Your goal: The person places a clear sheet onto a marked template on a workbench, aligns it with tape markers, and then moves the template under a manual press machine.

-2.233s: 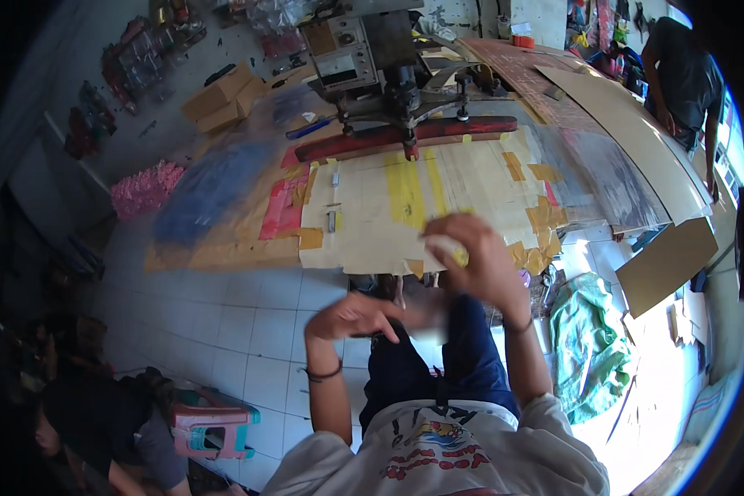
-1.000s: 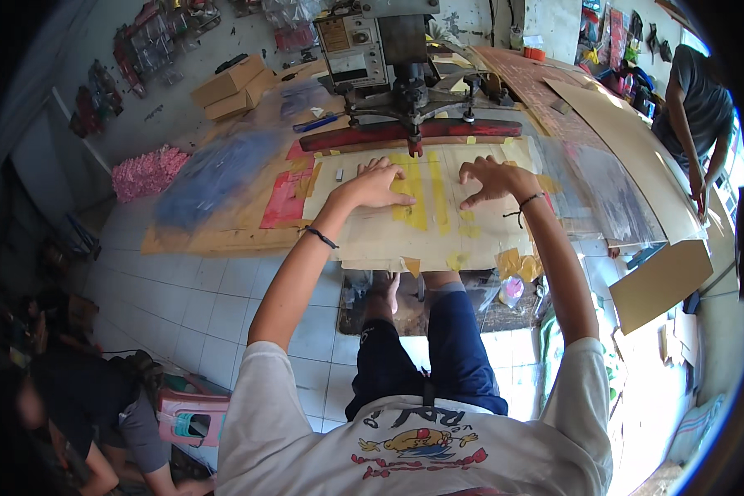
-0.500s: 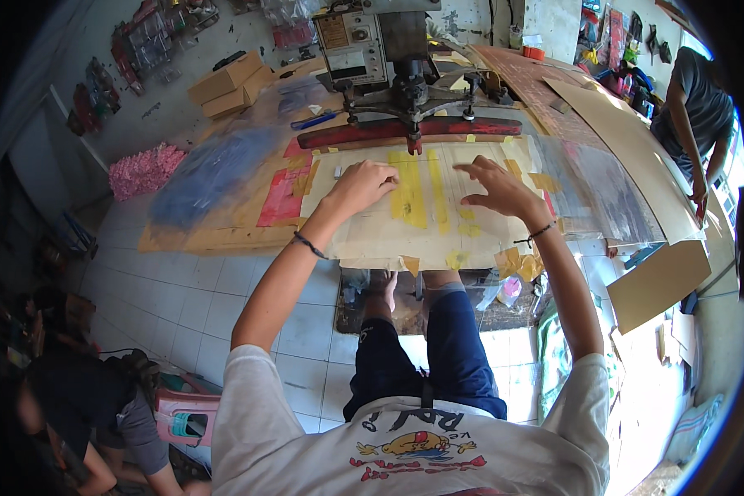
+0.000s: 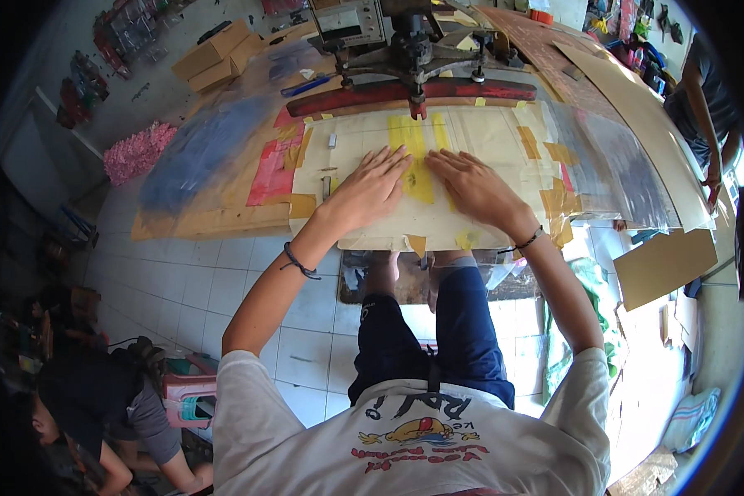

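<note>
Both hands lie flat on a cream sheet (image 4: 364,236) that covers the work table in front of me. My left hand (image 4: 370,186) rests left of the yellow strips (image 4: 404,128), its fingers stretched out and its tips at their edge. On the other side my right hand (image 4: 478,190) has its fingers extended, pointing inward across the yellow. Neither hand grips anything. Just beyond them stands a machine head with a long, dark red bar (image 4: 331,102) reaching across the sheet's far edge. Pieces of brown tape (image 4: 527,142) stick to the sheet's sides.
Clear plastic film (image 4: 207,157) and a blue-handled tool (image 4: 306,86) lie on the left side. Cardboard boxes (image 4: 215,58) sit farther back. A large brown board (image 4: 636,124) extends at right, beside a standing person (image 4: 703,107). Another person (image 4: 107,405) bends low at lower left.
Both hands have come down from above the sheet and now lie flat, closer together. The sheet looks shifted, with its near edge reaching less far right. My view has tilted slightly.
</note>
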The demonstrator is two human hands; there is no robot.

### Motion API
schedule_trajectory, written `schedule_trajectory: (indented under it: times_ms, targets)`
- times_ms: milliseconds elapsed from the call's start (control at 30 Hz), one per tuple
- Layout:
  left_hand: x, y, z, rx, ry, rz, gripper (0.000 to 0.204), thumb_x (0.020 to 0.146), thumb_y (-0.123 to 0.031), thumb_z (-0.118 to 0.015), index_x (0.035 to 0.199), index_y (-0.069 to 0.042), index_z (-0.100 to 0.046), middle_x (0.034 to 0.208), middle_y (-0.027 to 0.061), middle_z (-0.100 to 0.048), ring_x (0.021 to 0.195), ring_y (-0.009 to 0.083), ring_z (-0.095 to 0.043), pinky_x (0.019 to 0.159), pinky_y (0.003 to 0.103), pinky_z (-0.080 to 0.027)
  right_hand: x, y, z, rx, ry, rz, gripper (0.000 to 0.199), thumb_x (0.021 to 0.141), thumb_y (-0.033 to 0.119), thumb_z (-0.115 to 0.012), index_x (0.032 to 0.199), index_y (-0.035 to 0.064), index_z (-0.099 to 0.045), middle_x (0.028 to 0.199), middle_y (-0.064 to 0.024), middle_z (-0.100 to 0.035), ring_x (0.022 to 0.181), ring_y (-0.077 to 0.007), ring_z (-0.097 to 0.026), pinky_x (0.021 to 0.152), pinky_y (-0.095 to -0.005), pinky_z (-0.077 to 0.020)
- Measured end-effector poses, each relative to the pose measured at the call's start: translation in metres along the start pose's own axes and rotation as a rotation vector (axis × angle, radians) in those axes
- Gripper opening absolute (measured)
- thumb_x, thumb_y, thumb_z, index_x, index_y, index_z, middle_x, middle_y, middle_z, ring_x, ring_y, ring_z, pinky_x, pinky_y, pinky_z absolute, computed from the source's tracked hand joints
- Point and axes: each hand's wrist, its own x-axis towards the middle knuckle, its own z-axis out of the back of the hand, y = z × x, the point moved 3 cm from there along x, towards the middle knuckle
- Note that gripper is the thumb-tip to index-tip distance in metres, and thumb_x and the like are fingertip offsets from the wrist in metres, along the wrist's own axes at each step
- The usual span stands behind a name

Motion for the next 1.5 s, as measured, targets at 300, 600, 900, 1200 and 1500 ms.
schedule_trajectory:
  times_ms: [300, 600, 900, 1200, 1500]
  targets:
    - [0.002, -0.005, -0.004, -0.018, -0.025, 0.027, 0.056, 0.093, -0.012, -0.044, 0.145, 0.008, -0.039, 0.153, 0.0222, -0.039, 0.145, 0.0308, -0.034, 0.122, 0.040, -0.024, 0.000, 0.011, -0.008, -0.050, 0.003, -0.131, 0.058, 0.102, 0.042, -0.046, 0.139, -0.0028, -0.049, 0.145, -0.0193, -0.050, 0.139, -0.0313, -0.043, 0.119, -0.0443, -0.0283]
    - [-0.022, 0.000, 0.002, 0.227, -0.064, 0.286, 0.054, 0.091, -0.014, -0.046, 0.139, 0.010, -0.047, 0.145, 0.0243, -0.049, 0.138, 0.0302, -0.046, 0.121, 0.042, -0.026, -0.051, -0.009, 0.034, -0.134, 0.088, -0.336, 0.056, 0.103, 0.043, -0.044, 0.141, 0.0022, -0.048, 0.150, -0.0126, -0.047, 0.143, -0.0276, -0.038, 0.120, -0.0465, -0.0259]
    - [-0.020, 0.002, 0.000, 0.197, -0.052, 0.353, 0.053, 0.091, -0.016, -0.046, 0.136, 0.011, -0.049, 0.143, 0.0252, -0.051, 0.135, 0.0327, -0.048, 0.119, 0.043, -0.030, -0.077, -0.027, 0.045, -0.229, 0.121, -0.463, 0.061, 0.104, 0.049, -0.038, 0.145, 0.0049, -0.045, 0.154, -0.0102, -0.042, 0.146, -0.0275, -0.033, 0.121, -0.0500, -0.0199]
    - [0.005, -0.032, 0.004, 0.081, -0.199, 0.193, 0.053, 0.092, -0.016, -0.046, 0.138, 0.010, -0.048, 0.148, 0.0240, -0.046, 0.140, 0.0324, -0.043, 0.119, 0.043, -0.030, -0.013, 0.007, 0.015, -0.115, 0.199, -0.242, 0.065, 0.103, 0.050, -0.039, 0.147, 0.0020, -0.042, 0.156, -0.0167, -0.038, 0.148, -0.0308, -0.028, 0.121, -0.0520, -0.0175]
    - [-0.016, -0.013, -0.002, 0.109, -0.135, 0.281, 0.054, 0.093, -0.019, -0.043, 0.138, 0.011, -0.048, 0.146, 0.0238, -0.049, 0.138, 0.0314, -0.045, 0.117, 0.044, -0.032, -0.033, -0.003, 0.019, -0.069, 0.171, -0.323, 0.064, 0.103, 0.053, -0.038, 0.147, 0.0074, -0.043, 0.157, -0.0084, -0.039, 0.148, -0.0270, -0.030, 0.122, -0.0496, -0.0179]
